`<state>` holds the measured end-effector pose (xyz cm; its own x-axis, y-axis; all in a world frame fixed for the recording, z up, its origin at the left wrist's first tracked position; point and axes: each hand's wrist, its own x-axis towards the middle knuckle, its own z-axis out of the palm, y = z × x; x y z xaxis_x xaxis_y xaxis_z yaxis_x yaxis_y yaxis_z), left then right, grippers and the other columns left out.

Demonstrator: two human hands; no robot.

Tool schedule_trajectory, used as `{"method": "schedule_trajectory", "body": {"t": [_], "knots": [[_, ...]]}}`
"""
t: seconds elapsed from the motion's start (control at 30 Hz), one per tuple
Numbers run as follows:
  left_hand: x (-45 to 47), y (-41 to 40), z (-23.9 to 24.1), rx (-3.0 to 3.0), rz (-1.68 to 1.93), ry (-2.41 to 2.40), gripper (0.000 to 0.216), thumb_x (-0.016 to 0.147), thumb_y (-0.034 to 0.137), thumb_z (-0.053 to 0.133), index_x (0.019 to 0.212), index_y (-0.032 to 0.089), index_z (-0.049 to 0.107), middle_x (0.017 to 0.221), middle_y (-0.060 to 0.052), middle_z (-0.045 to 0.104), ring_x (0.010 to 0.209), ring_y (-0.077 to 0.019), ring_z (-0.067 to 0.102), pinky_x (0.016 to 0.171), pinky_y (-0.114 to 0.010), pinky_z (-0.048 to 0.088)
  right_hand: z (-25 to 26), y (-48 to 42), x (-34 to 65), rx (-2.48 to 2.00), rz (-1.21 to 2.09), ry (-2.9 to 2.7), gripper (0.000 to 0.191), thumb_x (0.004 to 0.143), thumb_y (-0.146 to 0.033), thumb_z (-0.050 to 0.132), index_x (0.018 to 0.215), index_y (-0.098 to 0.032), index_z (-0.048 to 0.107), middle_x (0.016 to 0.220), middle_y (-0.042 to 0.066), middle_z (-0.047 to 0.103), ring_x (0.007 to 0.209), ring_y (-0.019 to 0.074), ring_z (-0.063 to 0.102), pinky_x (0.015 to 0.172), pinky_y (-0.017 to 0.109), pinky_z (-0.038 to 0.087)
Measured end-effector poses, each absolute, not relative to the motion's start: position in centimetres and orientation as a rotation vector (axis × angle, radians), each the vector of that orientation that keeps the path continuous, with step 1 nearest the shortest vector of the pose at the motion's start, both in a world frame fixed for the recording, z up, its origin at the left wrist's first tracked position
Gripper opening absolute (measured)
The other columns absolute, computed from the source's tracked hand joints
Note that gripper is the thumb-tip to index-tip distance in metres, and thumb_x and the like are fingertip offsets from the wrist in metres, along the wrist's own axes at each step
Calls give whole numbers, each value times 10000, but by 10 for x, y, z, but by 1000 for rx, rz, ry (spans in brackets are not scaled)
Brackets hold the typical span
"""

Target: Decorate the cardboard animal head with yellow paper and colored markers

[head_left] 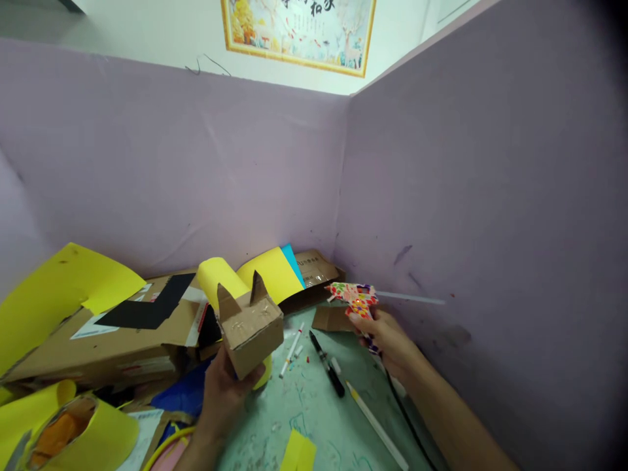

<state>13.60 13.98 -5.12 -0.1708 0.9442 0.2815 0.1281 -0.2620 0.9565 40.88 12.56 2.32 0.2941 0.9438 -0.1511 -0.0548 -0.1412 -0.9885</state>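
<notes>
My left hand (227, 384) grips a small cardboard box (255, 330) from below and holds it above the table. Two pointed cardboard ears stand up from the box's top. In my right hand (385, 333) is a flower-patterned glue gun (357, 297), its nozzle turned left toward the box but apart from it. A long clear glue stick (412, 298) sticks out of the gun's back, and a black cord (407, 418) runs down from its handle. Part of something yellow shows just behind the box.
On the green table (275, 425) lie a black pen (327, 364), a white marker (292, 350), a white pencil-like stick (377, 425) and a yellow paper piece (299, 451). Cardboard (147, 356) and yellow sheets (93, 278) crowd the left. Purple partitions (235, 157) enclose the back and right.
</notes>
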Motion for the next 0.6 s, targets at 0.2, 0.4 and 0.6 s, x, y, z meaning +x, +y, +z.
{"method": "schedule_trajectory", "body": {"t": [0.2, 0.4, 0.6], "knots": [[140, 134, -53, 1424, 1462, 1232, 384, 539, 340, 777, 840, 176, 604, 883, -70, 745, 794, -284, 683, 616, -312, 553, -15, 185, 395, -1517, 1095, -810, 310, 899, -316, 545, 1167, -160, 540, 1159, 79, 581, 962, 200, 607, 801, 405, 524], [145, 130, -44, 1467, 1388, 1212, 350, 513, 292, 778, 800, 175, 615, 886, -80, 754, 800, -299, 687, 642, -332, 557, -48, 194, 383, -1622, 973, -912, 315, 890, -305, 558, 1168, -158, 544, 1174, 80, 578, 977, 208, 603, 806, 405, 521], [147, 129, -45, 1431, 1352, 1204, 473, 528, 270, 774, 960, 192, 598, 979, -66, 734, 916, -295, 654, 768, -359, 537, -44, 170, 387, -1783, 798, -1206, 289, 868, -286, 586, 1129, -162, 572, 1182, 75, 581, 1023, 221, 582, 860, 420, 484]]}}
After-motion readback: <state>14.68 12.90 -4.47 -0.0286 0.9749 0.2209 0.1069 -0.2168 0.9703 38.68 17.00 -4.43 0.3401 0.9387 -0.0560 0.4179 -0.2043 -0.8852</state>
